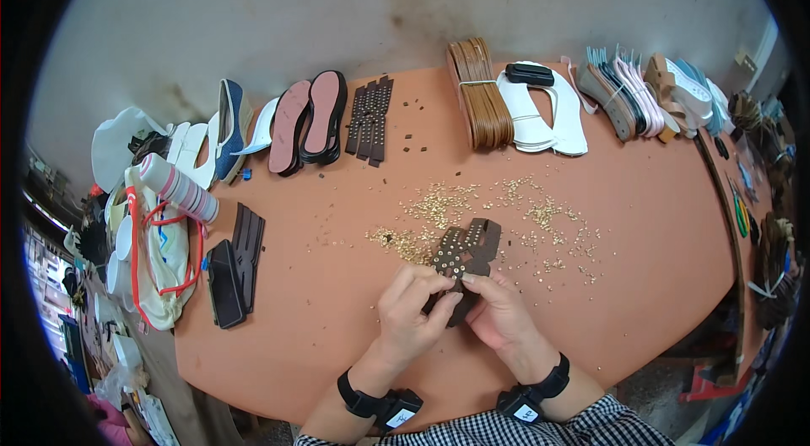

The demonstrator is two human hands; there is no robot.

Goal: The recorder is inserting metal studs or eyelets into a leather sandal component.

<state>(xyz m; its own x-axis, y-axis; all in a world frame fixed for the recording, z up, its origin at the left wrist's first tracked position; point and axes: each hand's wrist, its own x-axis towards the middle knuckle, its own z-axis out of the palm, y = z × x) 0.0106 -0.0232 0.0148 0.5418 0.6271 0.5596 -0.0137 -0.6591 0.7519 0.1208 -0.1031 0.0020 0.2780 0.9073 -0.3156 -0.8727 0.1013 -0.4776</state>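
Observation:
Between both hands is a dark brown shoe strap piece with slots and rows of small gold eyelets. My left hand is closed on its lower left part, thumb and fingertips pinching near the eyelets. My right hand grips the lower right side, with the thumb on top by the eyelets. Whether a loose eyelet sits between the fingertips is too small to tell. Many loose gold eyelets lie scattered on the orange-brown table just beyond the hands.
Studded brown straps, pink-topped soles, bundled brown strips and white cut-outs line the back. Plain dark straps and a phone-like black object lie left, beside a striped cup. Shoe parts crowd the back right.

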